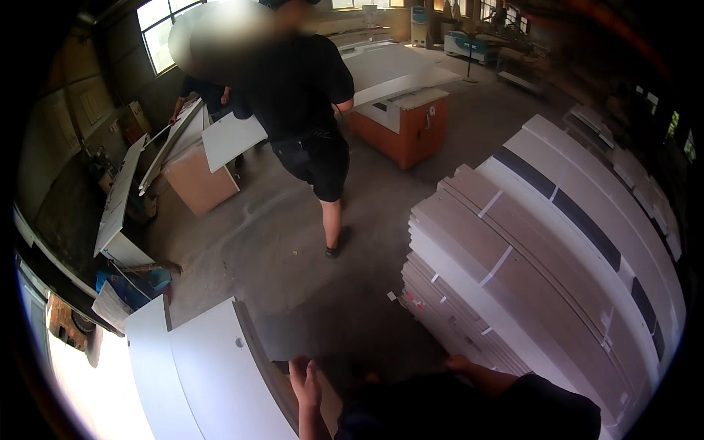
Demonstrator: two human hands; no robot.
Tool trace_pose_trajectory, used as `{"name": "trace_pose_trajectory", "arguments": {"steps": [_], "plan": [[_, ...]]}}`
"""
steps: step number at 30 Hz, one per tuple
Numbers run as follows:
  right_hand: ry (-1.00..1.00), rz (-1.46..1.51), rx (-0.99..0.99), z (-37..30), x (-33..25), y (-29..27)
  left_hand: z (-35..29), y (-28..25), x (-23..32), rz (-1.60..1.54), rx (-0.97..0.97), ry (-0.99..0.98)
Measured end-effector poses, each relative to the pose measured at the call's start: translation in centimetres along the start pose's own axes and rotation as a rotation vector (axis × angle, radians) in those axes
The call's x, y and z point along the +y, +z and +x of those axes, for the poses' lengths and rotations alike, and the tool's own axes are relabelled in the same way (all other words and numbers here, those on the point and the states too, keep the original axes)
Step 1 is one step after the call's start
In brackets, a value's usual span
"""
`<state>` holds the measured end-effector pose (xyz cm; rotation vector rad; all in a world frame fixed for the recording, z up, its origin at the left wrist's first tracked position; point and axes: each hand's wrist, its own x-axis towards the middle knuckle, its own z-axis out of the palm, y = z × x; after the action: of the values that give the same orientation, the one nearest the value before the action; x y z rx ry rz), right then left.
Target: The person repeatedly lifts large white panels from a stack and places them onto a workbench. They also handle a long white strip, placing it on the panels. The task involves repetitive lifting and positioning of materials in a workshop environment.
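My left hand (305,378) is raised at the lower middle, fingers pointing up and the thumb apart. Its fingertips are close to a dark edge beside the white panels (213,359); whether they touch it I cannot tell. These flat panels stand on edge at the lower left, one with a small round hole near its top. My right hand (460,363) reaches toward the low side of a large stack of boards (513,257). Its fingers are small and dim, so contact and grip cannot be made out.
A person in black (304,110) stands ahead near a light panel (233,139). Behind is an orange-sided workbench (405,132) with large pale sheets (396,70) on top. A long bench (121,194) runs along the left; another person's arm (180,106) shows beyond it. Concrete floor (242,242) lies between.
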<state>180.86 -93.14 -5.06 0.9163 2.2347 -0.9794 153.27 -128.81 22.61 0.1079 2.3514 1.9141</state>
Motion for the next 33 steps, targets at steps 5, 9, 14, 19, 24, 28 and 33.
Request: {"name": "trace_pose_trajectory", "arguments": {"steps": [5, 9, 14, 19, 24, 28, 33], "plan": [[-0.032, 0.203, 0.156, 3.8, -10.1, -4.2, 10.9, 0.4, 0.9, 0.029, -0.134, 0.064], [0.026, 0.513, 0.175, 8.6, -15.7, -5.1, 17.3, 0.9, 0.3, 0.025, -0.189, 0.028], [0.103, 0.385, 0.197, 13.9, -20.2, -6.7, 24.9, 2.5, 0.3, 0.048, -0.236, -0.048], [-0.172, -0.392, -0.119, 21.2, -24.3, -10.9, 34.7, 3.6, 0.0, 0.115, -0.209, -0.058], [-0.071, 0.166, 0.269, 31.2, -29.4, -12.5, 45.8, 5.5, 2.6, 0.147, -0.203, -0.094], [0.039, 0.399, 0.24, 38.6, -36.5, -19.4, 53.8, 8.3, 4.8, 0.143, -0.229, -0.042], [0.203, 0.892, 0.222, 41.8, -43.1, -26.4, 62.1, 11.9, 4.9, 0.164, -0.33, -0.051]]}}
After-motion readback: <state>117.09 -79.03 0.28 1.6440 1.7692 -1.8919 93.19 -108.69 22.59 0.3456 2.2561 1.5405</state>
